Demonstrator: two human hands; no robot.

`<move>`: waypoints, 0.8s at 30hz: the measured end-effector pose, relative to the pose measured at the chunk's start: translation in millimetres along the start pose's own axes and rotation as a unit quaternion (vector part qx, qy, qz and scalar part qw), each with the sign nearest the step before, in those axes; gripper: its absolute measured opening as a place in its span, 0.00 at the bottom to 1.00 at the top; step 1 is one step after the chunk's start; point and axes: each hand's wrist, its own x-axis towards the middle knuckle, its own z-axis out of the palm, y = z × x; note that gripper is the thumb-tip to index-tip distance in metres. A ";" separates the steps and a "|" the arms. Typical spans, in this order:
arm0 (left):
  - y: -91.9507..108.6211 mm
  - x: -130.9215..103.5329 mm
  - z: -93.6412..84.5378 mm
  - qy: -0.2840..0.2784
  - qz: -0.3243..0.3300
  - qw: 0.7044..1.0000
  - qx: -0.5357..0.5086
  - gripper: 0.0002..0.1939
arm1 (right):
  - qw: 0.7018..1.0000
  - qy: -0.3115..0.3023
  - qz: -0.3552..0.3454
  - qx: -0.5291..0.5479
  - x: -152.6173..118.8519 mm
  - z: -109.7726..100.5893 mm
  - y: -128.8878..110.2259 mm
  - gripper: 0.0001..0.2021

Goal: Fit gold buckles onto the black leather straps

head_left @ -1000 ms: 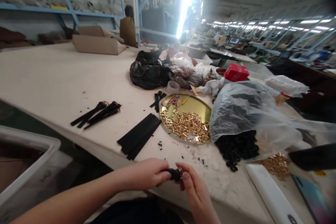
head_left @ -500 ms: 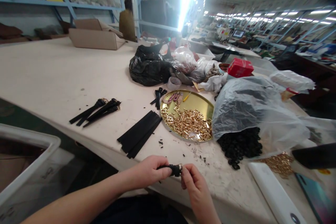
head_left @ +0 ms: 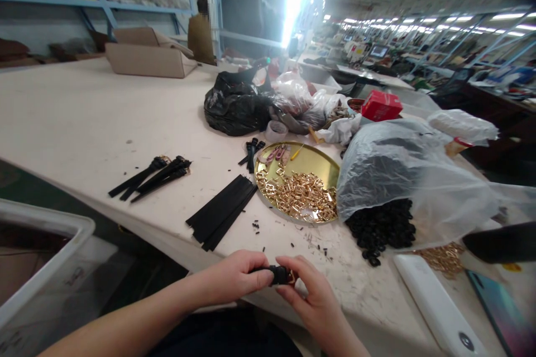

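Left hand (head_left: 243,278): closed in a pinch, thumb and forefinger drawn together on a black fabric strap piece (head_left: 278,275); its end is left projecting, apparently so that it can be reached by the other hand.
Right hand (head_left: 310,290): curved around a gold-coloured metal buckle (head_left: 292,276) at that end, its fingertips parted by the piece; how firmly it is pressed cannot be told.
Strap piece: held between both hands, at the near edge of the pale table (head_left: 84,111).
Flat black strips (head_left: 221,209): laid side by side beyond the left hand, seemingly for easy picking.
Round gold-coloured tray (head_left: 320,164): set just beside the strips; loose gold-coloured buckles (head_left: 307,195) are gathered inside, probably contained by its rim.
Buckled black straps (head_left: 163,175): grouped farther left, apart from the flat strips, perhaps to avoid mixing.
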 end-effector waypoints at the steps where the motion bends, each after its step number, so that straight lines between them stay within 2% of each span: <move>1: 0.0 0.5 0.8 0.003 -0.002 1.000 0.004 0.11 | 1.000 0.012 -0.015 -0.024 1.6 0.3 -0.7 0.14; 4: -1.5 3.1 4.7 0.036 -0.015 0.999 0.027 0.12 | 0.994 0.079 -0.035 -0.071 3.5 5.4 1.3 0.11; 7: -4.6 5.7 9.0 0.065 -0.024 0.997 0.043 0.11 | 0.989 0.118 -0.016 -0.091 0.7 11.9 7.0 0.11; 15: -6.3 0.0 9.4 0.044 -0.016 0.991 0.127 0.12 | 0.995 0.054 0.087 0.011 -9.4 10.4 11.0 0.10; 24: -4.4 -5.0 7.5 0.030 -0.013 0.995 0.094 0.11 | 0.969 0.094 0.190 0.128 -10.1 22.7 8.8 0.15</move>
